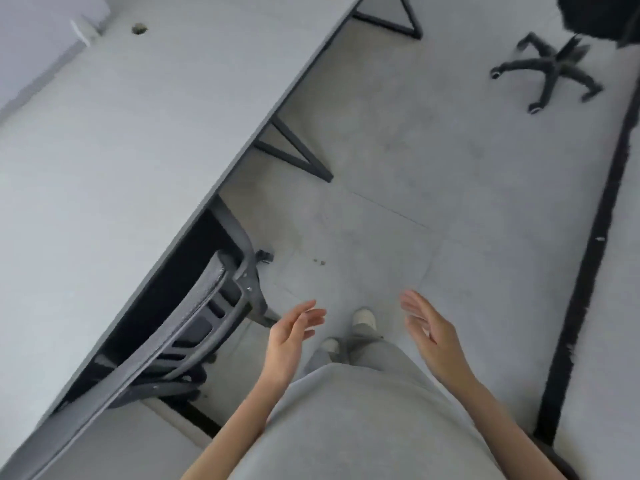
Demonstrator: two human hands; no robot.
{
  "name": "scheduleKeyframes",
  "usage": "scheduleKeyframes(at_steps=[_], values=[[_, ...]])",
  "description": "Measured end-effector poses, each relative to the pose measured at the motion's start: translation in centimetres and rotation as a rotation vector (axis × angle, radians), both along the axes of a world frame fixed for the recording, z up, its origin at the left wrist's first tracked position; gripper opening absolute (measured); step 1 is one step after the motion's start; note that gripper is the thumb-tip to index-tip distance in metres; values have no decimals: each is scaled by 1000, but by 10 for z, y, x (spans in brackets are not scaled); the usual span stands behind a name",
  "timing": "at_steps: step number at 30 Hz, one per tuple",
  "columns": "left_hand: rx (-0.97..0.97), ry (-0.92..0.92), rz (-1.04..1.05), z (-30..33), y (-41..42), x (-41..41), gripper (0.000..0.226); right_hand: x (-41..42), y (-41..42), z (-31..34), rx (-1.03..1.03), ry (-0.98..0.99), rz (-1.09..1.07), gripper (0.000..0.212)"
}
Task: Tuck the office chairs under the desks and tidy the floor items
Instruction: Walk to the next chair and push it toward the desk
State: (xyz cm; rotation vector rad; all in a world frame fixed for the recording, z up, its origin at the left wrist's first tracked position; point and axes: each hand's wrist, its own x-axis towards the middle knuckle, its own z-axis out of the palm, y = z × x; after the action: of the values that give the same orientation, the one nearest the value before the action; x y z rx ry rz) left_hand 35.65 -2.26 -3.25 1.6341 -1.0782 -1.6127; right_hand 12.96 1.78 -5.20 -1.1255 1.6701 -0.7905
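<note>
A black office chair [194, 327] sits pushed in under the long grey desk [138, 140] at the left, its backrest against the desk edge. My left hand [294, 334] hovers just right of that backrest, fingers apart, holding nothing. Held apart from it over the floor, my right hand [429, 330] is also open and empty. A second black office chair [550, 67] stands out on the open floor at the far right, its five-star wheeled base showing and its seat cut off by the frame's top edge.
Black V-shaped desk legs [298, 154] reach onto the light tiled floor. A dark strip [595, 244] runs along the right side, edging another grey surface. Small dark specks [320, 262] lie on the floor near the tucked chair. My feet [360, 323] stand between my hands.
</note>
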Motion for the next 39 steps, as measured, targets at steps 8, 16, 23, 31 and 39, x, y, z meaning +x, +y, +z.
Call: scheduleKeyframes(at_steps=[8, 16, 23, 31, 39], values=[[-23, 2, -527, -12, -76, -140, 28, -82, 91, -12, 75, -43, -712, 30], [-183, -34, -758, -12, -167, -344, 27, -235, 31, -27, 129, -138, -827, 27], [-132, -135, -658, -11, -211, -425, 30, -408, -84, 9, -39, -160, -796, 27], [-77, -73, -589, -34, -316, -604, 30, -582, -200, 2, -112, -125, -813, 27], [-160, 1, -903, 0, -449, -855, 26, -709, -253, 0, 25, -205, -1027, 27]])
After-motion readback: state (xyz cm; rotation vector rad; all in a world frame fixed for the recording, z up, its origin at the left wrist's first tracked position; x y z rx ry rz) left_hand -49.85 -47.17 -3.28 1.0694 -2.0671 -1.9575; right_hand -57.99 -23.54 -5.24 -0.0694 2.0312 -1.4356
